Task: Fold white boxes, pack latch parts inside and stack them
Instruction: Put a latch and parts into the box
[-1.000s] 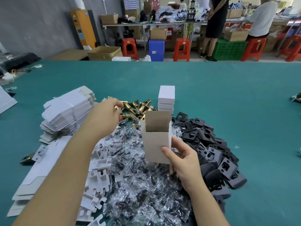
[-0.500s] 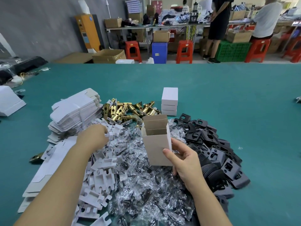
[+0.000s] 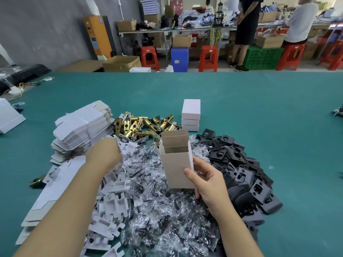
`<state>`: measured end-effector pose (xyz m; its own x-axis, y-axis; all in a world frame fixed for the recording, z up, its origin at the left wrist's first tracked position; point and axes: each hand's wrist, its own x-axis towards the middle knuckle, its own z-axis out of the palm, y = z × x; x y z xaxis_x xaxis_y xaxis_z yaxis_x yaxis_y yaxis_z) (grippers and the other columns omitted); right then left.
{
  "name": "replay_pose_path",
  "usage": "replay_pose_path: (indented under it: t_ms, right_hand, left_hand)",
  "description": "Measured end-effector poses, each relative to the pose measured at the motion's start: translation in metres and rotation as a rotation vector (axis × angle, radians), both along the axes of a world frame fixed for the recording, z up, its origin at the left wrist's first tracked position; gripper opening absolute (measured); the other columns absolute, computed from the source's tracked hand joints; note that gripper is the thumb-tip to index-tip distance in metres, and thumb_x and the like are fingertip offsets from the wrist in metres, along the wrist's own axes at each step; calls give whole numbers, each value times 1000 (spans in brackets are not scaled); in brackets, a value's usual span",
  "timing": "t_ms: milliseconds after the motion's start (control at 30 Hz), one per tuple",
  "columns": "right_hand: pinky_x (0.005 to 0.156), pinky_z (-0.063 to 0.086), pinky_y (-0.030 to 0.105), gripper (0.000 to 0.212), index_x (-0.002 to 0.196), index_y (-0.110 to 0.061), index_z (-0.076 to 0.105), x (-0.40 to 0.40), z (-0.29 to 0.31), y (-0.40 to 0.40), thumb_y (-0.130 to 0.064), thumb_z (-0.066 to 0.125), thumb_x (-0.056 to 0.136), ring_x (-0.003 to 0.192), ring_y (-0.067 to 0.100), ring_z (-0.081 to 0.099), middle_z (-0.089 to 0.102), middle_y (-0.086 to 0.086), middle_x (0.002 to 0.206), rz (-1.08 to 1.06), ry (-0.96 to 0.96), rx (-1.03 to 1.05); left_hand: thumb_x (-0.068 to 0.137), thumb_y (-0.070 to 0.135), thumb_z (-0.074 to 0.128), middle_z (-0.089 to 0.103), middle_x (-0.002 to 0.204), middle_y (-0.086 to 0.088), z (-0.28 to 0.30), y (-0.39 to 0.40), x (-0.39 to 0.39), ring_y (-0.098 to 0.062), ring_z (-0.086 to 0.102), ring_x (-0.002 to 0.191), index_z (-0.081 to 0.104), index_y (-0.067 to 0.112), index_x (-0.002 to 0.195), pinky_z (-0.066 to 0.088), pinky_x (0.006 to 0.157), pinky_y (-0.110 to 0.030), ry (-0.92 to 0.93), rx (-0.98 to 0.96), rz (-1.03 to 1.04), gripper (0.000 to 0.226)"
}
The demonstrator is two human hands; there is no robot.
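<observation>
Grey card box (image 3: 177,164), upright, top open

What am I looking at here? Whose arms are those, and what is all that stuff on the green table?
Those arms belong to a person wearing a camera on their head, so you see what they see. The right hand holds an open white cardboard box. The left hand reaches into a pile of white cardboard inserts. On the green table lie flat unfolded white boxes, shiny brass latches, little clear plastic bags, black metal plates, and a stack of closed white boxes.
</observation>
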<state>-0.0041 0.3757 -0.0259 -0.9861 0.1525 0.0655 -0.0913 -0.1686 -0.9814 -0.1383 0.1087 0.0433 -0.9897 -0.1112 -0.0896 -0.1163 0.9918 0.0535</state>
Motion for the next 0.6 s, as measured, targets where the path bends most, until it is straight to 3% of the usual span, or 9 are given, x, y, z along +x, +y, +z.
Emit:
replay_pose_path:
  t_ms: [133, 233, 333, 433, 533, 600]
  right_hand:
    - [51, 49, 10, 38, 118, -35, 70, 0, 1, 0, -10, 75, 91, 53, -3, 63, 77, -12, 111, -1, -10, -8]
    - [51, 49, 10, 37, 119, -34, 70, 0, 1, 0, -10, 75, 91, 54, -3, 63, 78, -9, 111, 3, -15, -11]
    - [51, 49, 10, 37, 122, -32, 70, 0, 1, 0, -11, 74, 91, 54, -3, 63, 78, -7, 112, 16, -8, -18]
    - [51, 49, 10, 36, 121, -33, 71, 0, 1, 0, -18, 76, 89, 54, -2, 63, 78, -6, 111, 25, 1, -39]
    - [51, 48, 10, 41, 120, -35, 72, 0, 2, 0, -31, 76, 80, 54, -3, 63, 78, -3, 112, 40, 6, -58]
    - [51, 49, 10, 37, 117, -38, 73, 0, 2, 0, -29, 77, 81, 55, -2, 64, 78, -3, 112, 45, 15, -75]
  left_hand:
    - [95, 31, 70, 67, 75, 5, 24, 12, 7, -18, 66, 72, 63, 27, 78, 58, 81, -44, 143, 64, -39, 19]
    - [93, 37, 73, 68, 82, 8, 49, 28, 19, -15, 63, 73, 60, 30, 79, 58, 73, -38, 334, 203, -129, 20]
    - [88, 29, 77, 65, 70, 16, 71, 47, 39, -1, 54, 60, 64, 29, 78, 47, 58, -22, 494, 571, -323, 17]
    - [87, 16, 79, 68, 72, 16, 82, 65, 53, -1, 51, 54, 68, 28, 81, 41, 53, -11, 434, 930, -468, 17]
    - [87, 13, 79, 72, 78, 9, 75, 79, 55, -8, 51, 55, 71, 26, 86, 40, 53, -13, 365, 911, -512, 16]
    - [88, 13, 78, 72, 80, 10, 67, 84, 54, -3, 48, 52, 72, 26, 88, 38, 53, -11, 338, 823, -529, 15]
